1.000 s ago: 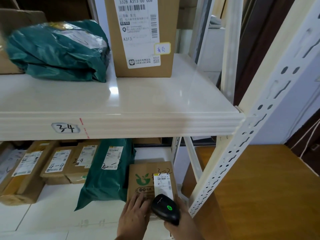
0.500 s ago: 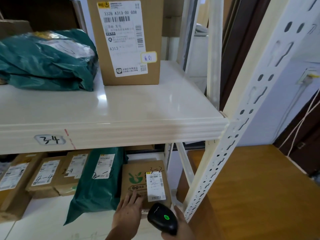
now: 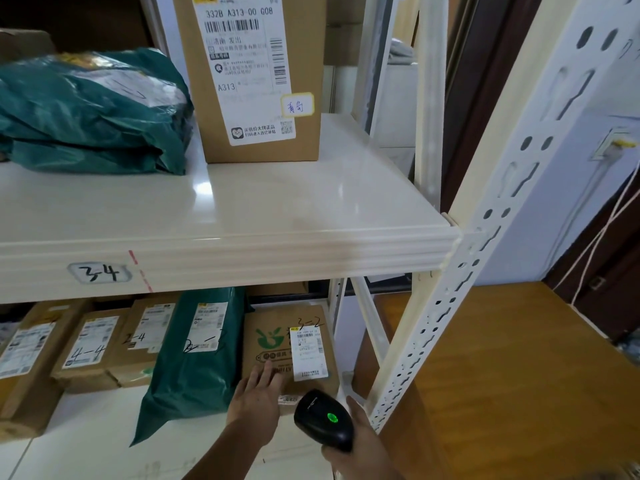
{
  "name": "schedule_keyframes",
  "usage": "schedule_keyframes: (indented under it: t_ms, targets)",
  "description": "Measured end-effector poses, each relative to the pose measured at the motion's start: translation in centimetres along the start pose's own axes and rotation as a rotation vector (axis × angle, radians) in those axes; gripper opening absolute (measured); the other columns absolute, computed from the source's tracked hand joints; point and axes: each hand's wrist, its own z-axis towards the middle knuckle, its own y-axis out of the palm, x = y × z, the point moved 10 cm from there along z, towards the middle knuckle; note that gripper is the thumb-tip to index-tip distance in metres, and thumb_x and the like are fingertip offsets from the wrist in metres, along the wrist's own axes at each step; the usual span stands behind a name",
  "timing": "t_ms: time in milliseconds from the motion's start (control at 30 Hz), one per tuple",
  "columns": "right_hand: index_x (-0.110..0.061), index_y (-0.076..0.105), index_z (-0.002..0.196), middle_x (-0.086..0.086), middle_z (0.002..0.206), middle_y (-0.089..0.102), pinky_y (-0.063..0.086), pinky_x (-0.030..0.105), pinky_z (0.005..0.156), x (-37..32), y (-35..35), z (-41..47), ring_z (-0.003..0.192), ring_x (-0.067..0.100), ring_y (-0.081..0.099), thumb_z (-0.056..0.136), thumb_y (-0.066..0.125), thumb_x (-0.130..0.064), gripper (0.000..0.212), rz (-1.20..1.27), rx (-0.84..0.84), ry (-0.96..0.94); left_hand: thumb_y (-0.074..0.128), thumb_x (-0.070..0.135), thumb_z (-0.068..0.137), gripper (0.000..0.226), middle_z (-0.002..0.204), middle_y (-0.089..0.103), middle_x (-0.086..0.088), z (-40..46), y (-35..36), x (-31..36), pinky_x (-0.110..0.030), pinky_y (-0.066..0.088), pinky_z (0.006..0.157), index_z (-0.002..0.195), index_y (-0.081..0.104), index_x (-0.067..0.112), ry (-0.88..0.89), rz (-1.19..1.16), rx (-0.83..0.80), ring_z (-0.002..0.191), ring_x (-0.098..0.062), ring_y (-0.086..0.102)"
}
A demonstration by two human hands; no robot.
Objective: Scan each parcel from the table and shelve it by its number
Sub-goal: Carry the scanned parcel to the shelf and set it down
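Parcel marked 3-2 [image 3: 277, 344] at lower centre, upright on lower shelf [image 3: 86, 445]; left hand [image 3: 258, 396] flat against its front, fingers straight; right hand [image 3: 360, 445] gripping scanner [image 3: 323, 419].

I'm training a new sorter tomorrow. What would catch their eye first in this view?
Probably the black scanner with its green light, gripped in the right hand at the bottom. Just above it the left hand rests flat on the brown box marked 3-2 on the lower shelf. On the upper shelf, labelled 3-4, stand a tall labelled carton and a green bag.
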Motion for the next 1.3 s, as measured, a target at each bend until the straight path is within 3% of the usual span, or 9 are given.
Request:
schedule_keyframes:
  t_ms: [200,267,400,567,667,733,833,1033,1300]
  targets:
    - [-0.028,0.014,0.153,-0.008,0.144,0.045,0.043,0.001,0.080,-0.4,0.1,-0.5,0.118,0.002,0.050,0.090,0.066,-0.019,0.082,-0.179,-0.021,-0.060,0.051,0.010,0.100,0.077,0.176,-0.001,-0.001,0.1,0.4,-0.3,-0.046,0.010,0.130,0.163,0.016,0.036,-0.027,0.051,-0.059,0.163,-0.026,0.001]
    - [-0.020,0.013,0.154,-0.007,0.143,0.048,0.037,0.001,0.092,-0.9,0.1,-0.8,0.129,0.007,0.047,0.090,0.066,-0.010,0.083,-0.151,-0.034,-0.057,0.054,0.012,0.100,0.077,0.176,-0.001,-0.001,0.1,0.5,-0.3,-0.046,0.011,0.130,0.163,0.016,0.036,-0.030,0.073,-0.070,0.163,-0.026,0.001]
    - [-0.009,0.014,0.155,-0.037,0.106,0.043,0.016,0.019,0.120,-1.4,0.2,-0.8,0.134,0.004,0.042,0.083,0.068,-0.007,0.090,-0.222,-0.054,-0.064,0.058,0.012,0.099,0.078,0.176,-0.001,-0.001,0.2,0.3,-0.3,-0.047,0.010,0.131,0.163,0.018,0.034,-0.037,0.094,-0.084,0.163,-0.026,0.002]
    - [-0.010,0.012,0.154,-0.022,0.112,0.047,0.016,0.010,0.111,-1.1,0.3,-1.0,0.123,-0.001,0.041,0.085,0.067,-0.005,0.087,-0.203,-0.031,-0.039,0.061,0.011,0.097,0.080,0.176,0.001,-0.002,0.7,0.1,-0.6,-0.047,0.013,0.131,0.162,0.019,0.031,-0.037,0.129,-0.104,0.162,-0.026,0.006]
    - [-0.021,0.027,0.148,-0.013,0.127,0.052,0.015,0.016,0.117,-1.0,0.3,-1.1,0.133,0.003,0.040,0.084,0.068,-0.011,0.077,-0.212,-0.016,-0.042,0.058,0.010,0.098,0.084,0.176,-0.001,-0.003,1.0,-0.1,-0.7,-0.047,0.013,0.131,0.165,0.012,0.030,-0.043,0.166,-0.130,0.162,-0.026,0.004]
    - [-0.040,0.044,0.121,-0.012,0.136,0.051,0.014,0.028,0.125,-0.9,0.3,-1.0,0.146,0.011,0.032,0.081,0.069,-0.015,0.054,-0.221,-0.009,-0.066,0.058,0.011,0.099,0.085,0.176,-0.001,-0.003,1.2,-0.3,-0.7,-0.048,0.013,0.131,0.167,0.008,0.028,-0.046,0.186,-0.142,0.162,-0.026,0.003]
    - [-0.050,0.043,0.095,-0.011,0.140,0.050,0.019,0.036,0.125,-0.9,0.3,-0.9,0.146,0.014,0.032,0.077,0.070,-0.019,0.046,-0.203,-0.007,-0.073,0.059,0.010,0.098,0.088,0.176,-0.002,-0.005,1.4,-0.4,-0.6,-0.049,0.015,0.130,0.167,0.007,0.027,-0.054,0.202,-0.159,0.162,-0.027,0.003]
    - [-0.050,0.044,0.106,-0.015,0.141,0.048,0.020,0.039,0.125,-1.0,0.7,-1.0,0.146,0.014,0.033,0.076,0.072,-0.025,0.049,-0.183,-0.027,-0.077,0.061,0.009,0.096,0.093,0.176,-0.006,-0.006,1.7,-0.2,-0.7,-0.049,0.016,0.130,0.167,0.004,0.026,-0.064,0.205,-0.182,0.163,-0.028,0.000]
    - [-0.064,0.043,0.090,-0.004,0.151,0.043,0.024,0.039,0.124,-1.0,0.7,-1.3,0.146,0.015,0.034,0.075,0.071,-0.029,0.047,-0.217,-0.012,-0.089,0.063,0.011,0.095,0.094,0.176,-0.004,-0.003,2.2,0.0,-1.1,-0.048,0.018,0.129,0.167,0.005,0.026,-0.069,0.206,-0.187,0.162,-0.027,0.002]
